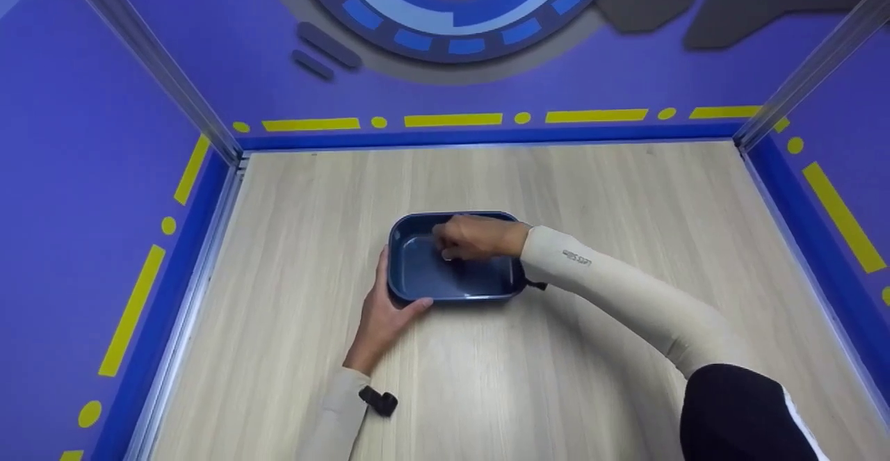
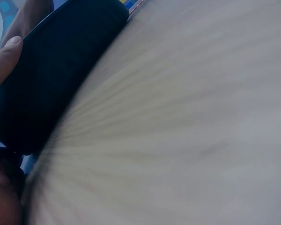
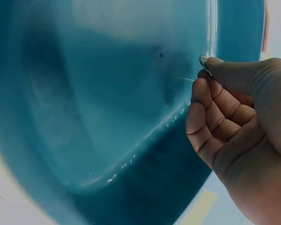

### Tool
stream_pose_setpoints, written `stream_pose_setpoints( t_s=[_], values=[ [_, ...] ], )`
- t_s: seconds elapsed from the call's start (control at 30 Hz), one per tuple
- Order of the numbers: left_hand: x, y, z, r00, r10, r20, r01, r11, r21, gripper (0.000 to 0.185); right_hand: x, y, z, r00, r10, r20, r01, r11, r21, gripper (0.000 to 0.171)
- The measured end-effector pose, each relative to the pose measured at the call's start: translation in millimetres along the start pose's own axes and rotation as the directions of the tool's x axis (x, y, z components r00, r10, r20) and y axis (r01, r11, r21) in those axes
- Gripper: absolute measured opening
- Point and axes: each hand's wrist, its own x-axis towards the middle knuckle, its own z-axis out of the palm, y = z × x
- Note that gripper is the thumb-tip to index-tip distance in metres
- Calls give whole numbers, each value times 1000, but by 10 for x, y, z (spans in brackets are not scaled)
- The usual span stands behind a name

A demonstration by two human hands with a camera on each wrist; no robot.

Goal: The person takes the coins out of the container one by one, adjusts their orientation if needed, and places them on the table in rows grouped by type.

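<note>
Near the middle of the desk (image 1: 487,391), well away from every edge, sits a dark blue tray (image 1: 452,280), rectangular with rounded corners and a raised rim. At its near left corner rests the left hand (image 1: 381,315), palm on the wood, thumb laid along the near wall and fingers straight against the left wall; this looks like a brace, so that the tray does not slide while the other hand works inside it. The right hand (image 1: 473,237) reaches in over the far rim, fingers curled. In the right wrist view its fingertips (image 3: 210,65) pinch a small, shiny, thin thing (image 3: 203,59), too small to identify, just above the tray floor. A light sleeve (image 1: 626,287) covers the right forearm.
</note>
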Motion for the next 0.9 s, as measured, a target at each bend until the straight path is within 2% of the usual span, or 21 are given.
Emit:
stream_pose_setpoints(
  t_s=[0.23, 0.47, 0.9],
  values=[
    [4, -21, -20, 1000, 5, -2, -5, 1000, 7, 130, -215, 55, -50, 998, -25, -53, 25, 1000, 2, 8],
    [10, -24, -10, 1000, 16, -15, -16, 1000, 23, 129, -439, 158, -81, 993, -1, -119, 8, 998, 56, 5],
    [2, -24, 10, 1000, 3, -13, -3, 999, 35, 128, -905, 381, -141, 958, 89, -274, -42, 984, 172, 7]
  ],
)
